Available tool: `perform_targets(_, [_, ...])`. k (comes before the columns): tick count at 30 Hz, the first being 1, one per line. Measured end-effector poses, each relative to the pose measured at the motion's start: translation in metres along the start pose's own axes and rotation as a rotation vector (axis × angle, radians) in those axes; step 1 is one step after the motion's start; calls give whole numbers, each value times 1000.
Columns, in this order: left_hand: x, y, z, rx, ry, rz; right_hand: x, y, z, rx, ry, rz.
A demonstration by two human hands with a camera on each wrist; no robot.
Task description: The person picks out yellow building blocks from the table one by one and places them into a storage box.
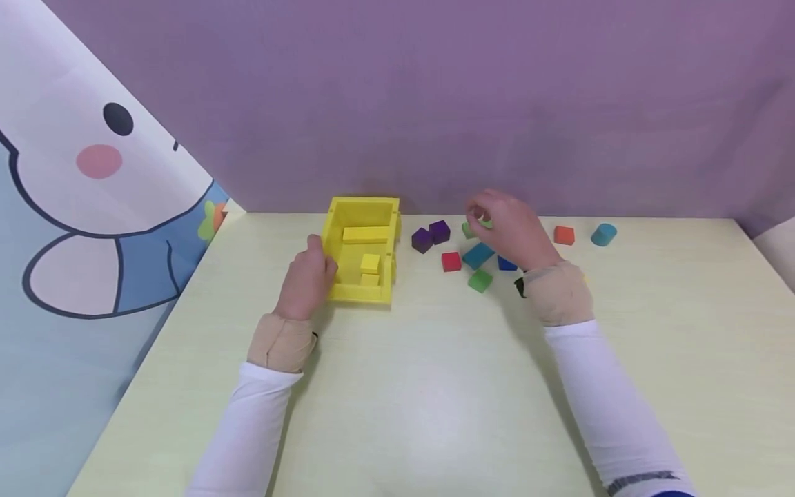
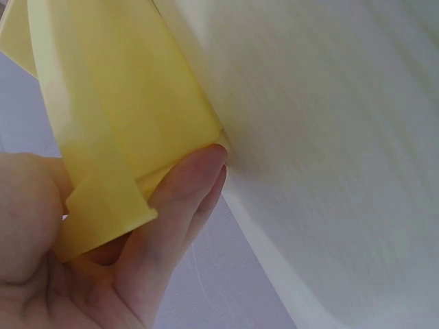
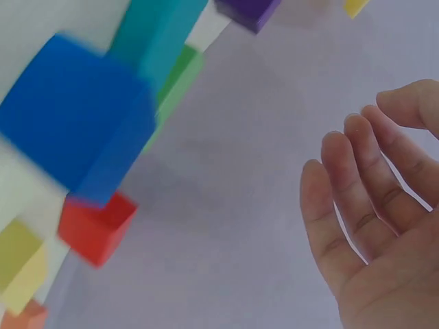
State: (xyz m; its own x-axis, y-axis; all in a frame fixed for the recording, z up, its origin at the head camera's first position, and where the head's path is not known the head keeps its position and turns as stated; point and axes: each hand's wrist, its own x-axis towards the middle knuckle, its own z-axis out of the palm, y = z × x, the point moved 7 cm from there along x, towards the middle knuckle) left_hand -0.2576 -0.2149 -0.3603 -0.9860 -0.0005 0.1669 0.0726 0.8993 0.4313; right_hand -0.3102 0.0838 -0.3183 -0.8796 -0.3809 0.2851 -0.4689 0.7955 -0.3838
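The left hand (image 1: pixel 306 279) grasps the left wall of the yellow box (image 1: pixel 360 297), pinching it between thumb and fingers. The box sits on the table (image 1: pixel 422 386) just right of that hand and well left of the right hand (image 1: pixel 512 231), with yellow blocks (image 1: pixel 365 235) inside. The right hand is released, its fingers loosely bent, above the green block (image 1: pixel 480 281), blue block (image 1: pixel 506 264) and teal block (image 1: pixel 478 255).

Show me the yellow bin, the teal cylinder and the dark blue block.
Yellow bin (image 1: pixel 360 295): head view, on its near wall.
Teal cylinder (image 1: pixel 602 238): head view, on its curved side.
Dark blue block (image 3: pixel 74 113): right wrist view, on its broad face.
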Motion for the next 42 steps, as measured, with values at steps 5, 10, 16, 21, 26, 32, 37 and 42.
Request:
perform_targets(5, [2, -1, -1, 3, 9, 7, -7, 20, -7, 5, 2, 71])
perform_targets(10, [3, -2, -1, 14, 16, 10, -12, 36, -14, 4, -12, 104])
perform_targets(16, [3, -2, -1, 15, 9, 2, -17, 54, -15, -7, -66, 178])
perform_targets(21, [2, -3, -1, 23, 16, 8, -22, 69, -11, -22, -124, 211])
perform_targets(26, [1, -3, -1, 28, 12, 9, -30, 82, -5, -10, -226, 287])
perform_targets(32, [1, -3, 0, 23, 9, 6, -37, 93, 4, 11, -323, 332])
perform_targets(37, [1, -3, 1, 19, 10, 6, -41, 99, 8, 13, -336, 323])
perform_targets(42, [1, -3, 1, 17, 11, 12, -42, 103, 9, 27, -329, 346])
